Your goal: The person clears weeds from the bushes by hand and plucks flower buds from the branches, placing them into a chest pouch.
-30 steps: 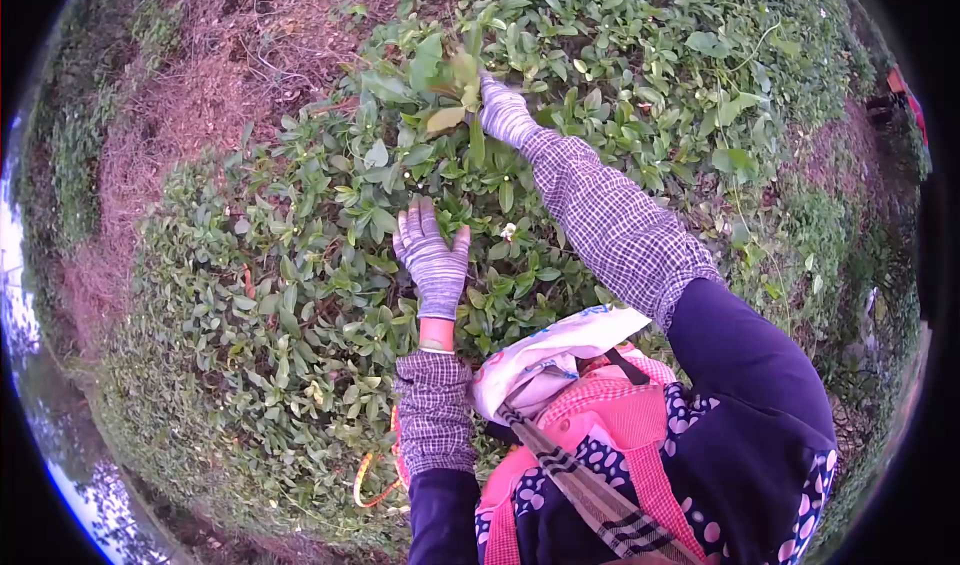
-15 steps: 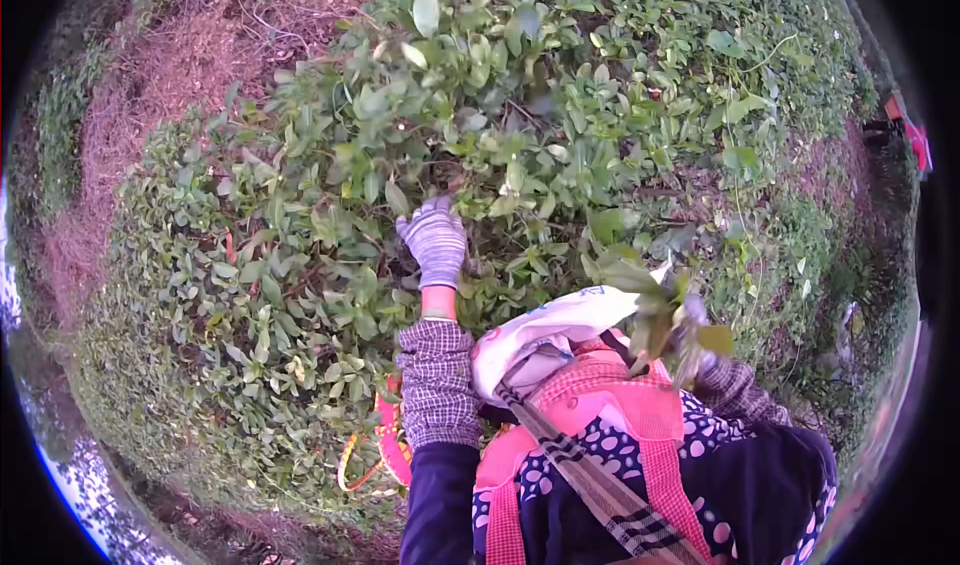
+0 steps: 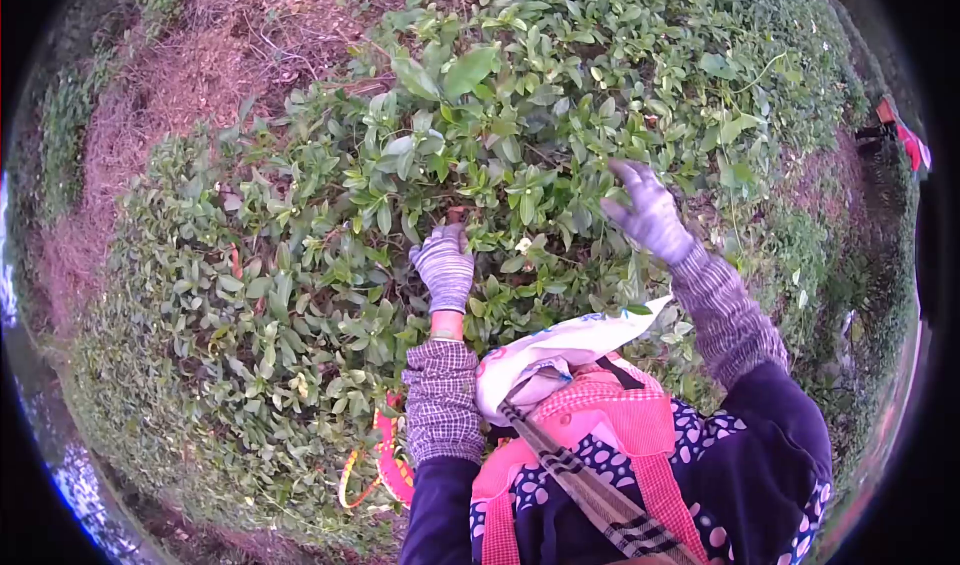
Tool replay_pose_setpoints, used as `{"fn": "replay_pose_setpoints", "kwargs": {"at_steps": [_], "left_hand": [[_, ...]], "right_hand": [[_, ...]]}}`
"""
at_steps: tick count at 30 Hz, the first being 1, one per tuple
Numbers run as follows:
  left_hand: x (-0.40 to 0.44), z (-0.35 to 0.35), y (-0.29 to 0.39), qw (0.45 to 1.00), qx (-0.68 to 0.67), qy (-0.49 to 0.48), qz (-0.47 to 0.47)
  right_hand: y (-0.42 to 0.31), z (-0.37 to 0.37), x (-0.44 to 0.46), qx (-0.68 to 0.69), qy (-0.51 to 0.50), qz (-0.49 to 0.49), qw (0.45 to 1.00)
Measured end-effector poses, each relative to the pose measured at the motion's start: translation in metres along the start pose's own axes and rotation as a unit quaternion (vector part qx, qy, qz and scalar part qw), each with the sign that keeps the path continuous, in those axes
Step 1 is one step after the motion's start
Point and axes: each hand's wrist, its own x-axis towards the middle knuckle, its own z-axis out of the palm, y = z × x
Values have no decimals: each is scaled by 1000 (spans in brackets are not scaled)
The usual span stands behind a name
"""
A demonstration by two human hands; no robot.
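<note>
Two striped gloves over one big leafy bush (image 3: 290, 295) – and plenty crowding in around them
The bush fills the middle, spread under both hands; leaves hide the left hand's (image 3: 443, 267) fingertips, so can't tell if it's gripping anything; the right hand (image 3: 650, 212) is up over the foliage, fingers spread apart; a white bag (image 3: 560, 353) at the person's chest blocks the nearest leaves, just above a pink bib (image 3: 630, 420) with a plaid strap (image 3: 590, 495) across it; a pink band (image 3: 393, 473) sits beside the left sleeve (image 3: 442, 395); bare brown ground (image 3: 235, 55) lies past the bush, upper left; my count: two hands, one bag, one plaid strap, one white flower (image 3: 523, 246) I can make out between the hands – leaves, way too many to count
</note>
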Motion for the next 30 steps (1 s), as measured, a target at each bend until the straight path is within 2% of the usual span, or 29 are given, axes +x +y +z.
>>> {"fn": "replay_pose_setpoints", "kwargs": {"at_steps": [1,3,4,7,8,10,12,15,16,17,19,20,23,24,25,26,27,28,30], "left_hand": [[0,6,-3,1000,-2,15,3],[1,8,-5,1000,0,8,-5],[2,15,-7,1000,18,10,-9],[0,21,-13,999,23,41,-3],[-1,20,-14,999,19,49,4],[0,19,-14,998,17,57,4],[0,19,-15,998,6,67,13],[1,23,-16,997,19,69,8],[1,22,-15,997,21,70,8],[0,22,-14,997,24,77,9],[-1,21,-16,996,24,82,14],[-2,22,-17,996,23,86,19],[-2,32,-20,995,27,93,22],[-2,34,-20,995,33,89,15],[-4,32,-19,996,37,77,26],[-9,31,-19,997,40,63,35],[-17,32,-18,989,141,-14,50],[-31,32,-17,989,136,-28,51],[-48,33,-19,969,211,-56,117]], "right_hand": [[-25,7,41,70,-98,67,990],[-65,24,107,16,-121,-27,992],[-69,50,133,18,-88,-80,993],[-94,88,199,-31,-156,1,987],[-92,109,215,-47,-152,1,987],[-90,135,244,49,-188,55,979],[-94,150,272,60,-217,91,970],[-104,151,284,160,-237,104,952],[-105,155,286,146,-234,86,957],[-103,159,284,147,-233,85,957],[-94,165,272,153,-106,-79,979],[-85,167,266,276,-119,-57,952],[-57,166,227,480,-85,143,861],[-51,157,198,520,-74,205,826],[-42,164,152,540,-20,267,798],[-53,144,85,610,2,292,736],[-24,188,7,437,33,157,885],[-52,136,-39,409,-47,164,896],[-93,50,-77,589,-135,383,699]]}}
